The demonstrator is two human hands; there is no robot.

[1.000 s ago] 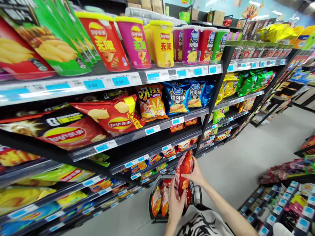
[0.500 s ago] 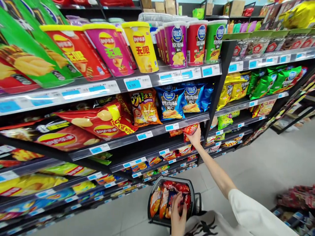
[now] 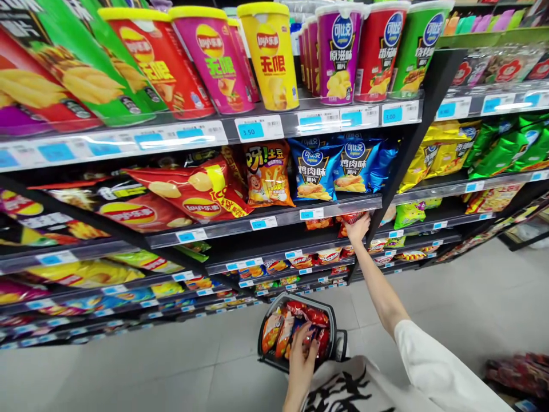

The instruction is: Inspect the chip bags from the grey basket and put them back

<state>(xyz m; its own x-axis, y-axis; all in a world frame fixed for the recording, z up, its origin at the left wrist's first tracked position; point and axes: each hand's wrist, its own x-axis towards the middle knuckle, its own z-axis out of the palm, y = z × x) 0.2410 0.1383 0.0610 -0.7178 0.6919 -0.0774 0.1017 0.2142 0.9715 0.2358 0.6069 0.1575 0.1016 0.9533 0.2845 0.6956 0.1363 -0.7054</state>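
Observation:
My right hand (image 3: 357, 229) reaches into the shelf compartment below the blue chip bags, its fingers closed on a red snack bag (image 3: 353, 218). The upper shelf's edge lies just above that bag, and part of it is hidden by my hand. Another red-orange snack bag (image 3: 318, 223) sits just left of it. Down in front of me, my left hand (image 3: 303, 346) is over a dark shopping basket (image 3: 261, 337), fingers curved and apart. Several orange bags (image 3: 271, 331) and red bags (image 3: 317, 316) stand packed in the basket; the left fingertips are close to them.
Above the right hand are blue chip bags (image 3: 315, 171) and an orange bag (image 3: 269, 174). Chip cups (image 3: 269, 57) line the top shelf. A black upright post (image 3: 422, 126) divides the racks. Grey tiled floor (image 3: 171, 372) surrounds the basket.
The red snack bag in my right hand has moved from over the shelf's front edge to farther under it. The view has shifted, bringing the shelves closer. My left hand stays over the basket.

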